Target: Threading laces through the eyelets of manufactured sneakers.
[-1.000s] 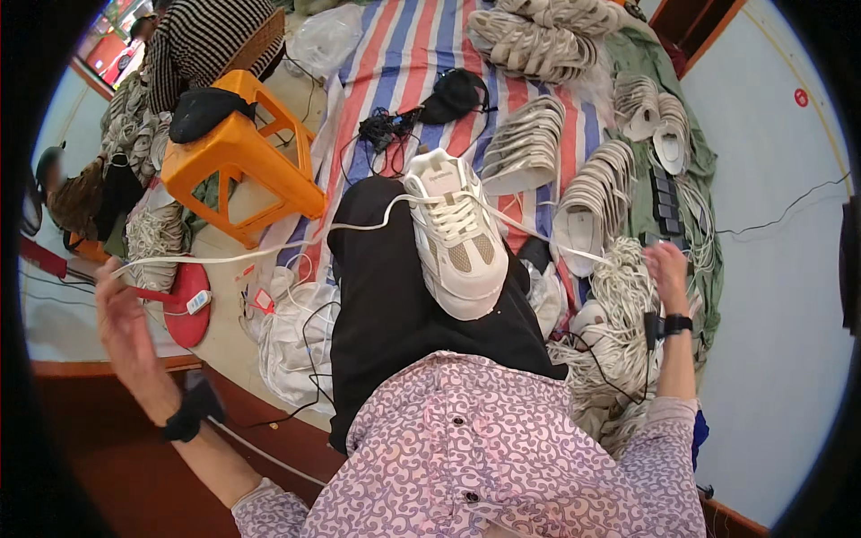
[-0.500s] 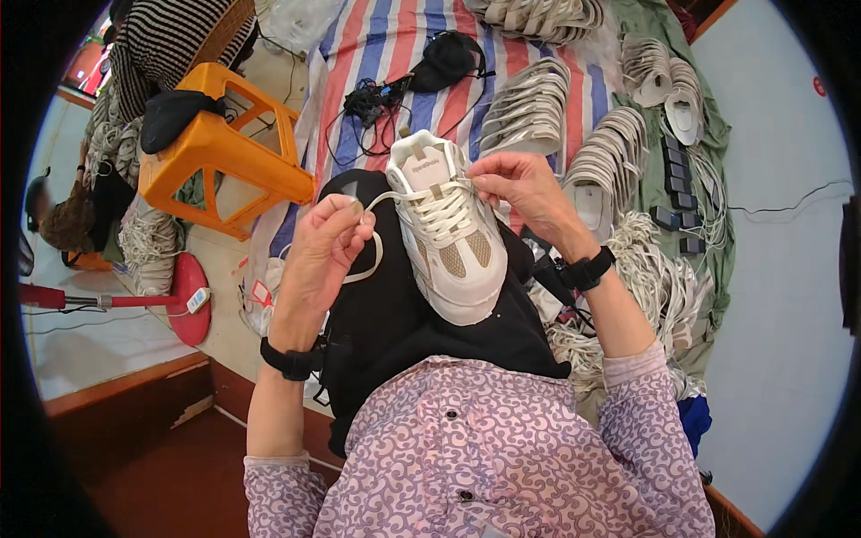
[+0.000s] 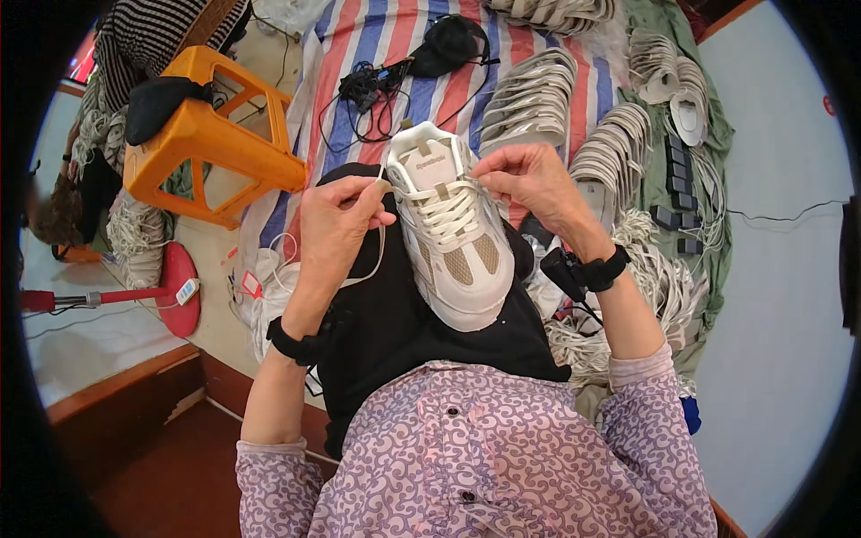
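A cream and beige sneaker (image 3: pixel 462 291) rests on my black-covered lap, its toe toward me. Its pale flat shoelace (image 3: pixel 448 218) criss-crosses over the tongue. Beside the shoe's left collar, my left hand (image 3: pixel 339 229) is closed in a pinch on one end of the lace, and a loop hangs below the fingers. My right hand (image 3: pixel 536 186) pinches at the upper eyelets on the shoe's right side, where the top row of lace meets the fingertips. The exact grip there is partly hidden. Both wrists wear black straps.
An orange plastic stool (image 3: pixel 211 143) with a black item on it stands at the left. Ahead lie a black cap (image 3: pixel 448 47) and cables on a striped sheet. Stacked shoe parts (image 3: pixel 529 99) and bundled laces (image 3: pixel 664 287) are at the right. Another person is at the far left.
My left hand has moved right and slightly up toward the shoe's collar, its lace now hanging more steeply. My right hand stays at the eyelets. The view has shifted slightly.
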Available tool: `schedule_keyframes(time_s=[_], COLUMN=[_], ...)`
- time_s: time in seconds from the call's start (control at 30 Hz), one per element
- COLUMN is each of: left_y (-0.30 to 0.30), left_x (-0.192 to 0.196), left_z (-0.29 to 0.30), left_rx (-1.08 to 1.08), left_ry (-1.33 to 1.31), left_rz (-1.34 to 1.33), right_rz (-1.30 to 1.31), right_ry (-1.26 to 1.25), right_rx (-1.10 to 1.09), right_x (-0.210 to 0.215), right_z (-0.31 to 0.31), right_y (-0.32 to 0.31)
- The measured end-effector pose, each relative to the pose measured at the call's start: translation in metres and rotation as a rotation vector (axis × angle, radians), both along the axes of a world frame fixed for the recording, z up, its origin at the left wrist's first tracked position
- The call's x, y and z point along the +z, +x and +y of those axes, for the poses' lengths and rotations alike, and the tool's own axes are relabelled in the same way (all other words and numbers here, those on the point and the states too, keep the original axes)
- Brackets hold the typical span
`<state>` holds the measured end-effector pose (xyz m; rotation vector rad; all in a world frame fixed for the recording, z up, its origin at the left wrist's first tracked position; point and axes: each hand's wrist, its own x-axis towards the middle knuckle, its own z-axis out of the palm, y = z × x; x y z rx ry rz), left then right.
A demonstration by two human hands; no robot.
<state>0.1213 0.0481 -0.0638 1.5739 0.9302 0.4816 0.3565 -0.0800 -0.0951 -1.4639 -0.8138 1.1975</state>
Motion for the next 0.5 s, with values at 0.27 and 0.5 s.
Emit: schedule_keyframes(time_s=[0.27, 0.5], left_y=[0.000, -0.005], left_x=[-0.007, -0.005], left_z=[-0.008, -0.009], left_rx=[-0.064, -0.085], left_ry=[0.265, 0.122], left_rz=[0.182, 0.097], right_rz=[-0.523, -1.075], right_ry=[0.113, 0.404], right_rx=[0.050, 0.186], right_x=[0.005, 0.026], right_z=[0.022, 0.028], right_y=[-0.012, -0.052])
